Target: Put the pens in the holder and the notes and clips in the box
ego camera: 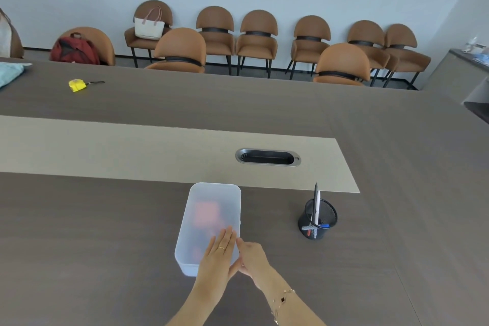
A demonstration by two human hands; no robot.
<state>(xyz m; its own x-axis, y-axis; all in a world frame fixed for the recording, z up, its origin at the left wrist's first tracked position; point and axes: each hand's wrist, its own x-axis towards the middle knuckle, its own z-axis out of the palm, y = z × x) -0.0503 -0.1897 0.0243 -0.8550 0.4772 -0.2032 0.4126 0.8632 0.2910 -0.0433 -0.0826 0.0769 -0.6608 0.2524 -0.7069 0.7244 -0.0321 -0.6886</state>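
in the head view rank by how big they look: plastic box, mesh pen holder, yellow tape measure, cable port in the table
1. plastic box
2. cable port
3. mesh pen holder, close to the port
4. yellow tape measure, though it lies farthest away, so looks smaller

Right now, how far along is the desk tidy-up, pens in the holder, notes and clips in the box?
Nearly finished, it seems. Pens stand in the mesh holder. The box has its frosted lid on, with orange shapes, probably the notes, showing through; clips can't be made out. In hand: the left hand lies flat on the lid and the right hand is at its near corner, apparently pressing it shut. No loose pens, notes or clips are visible on the table.
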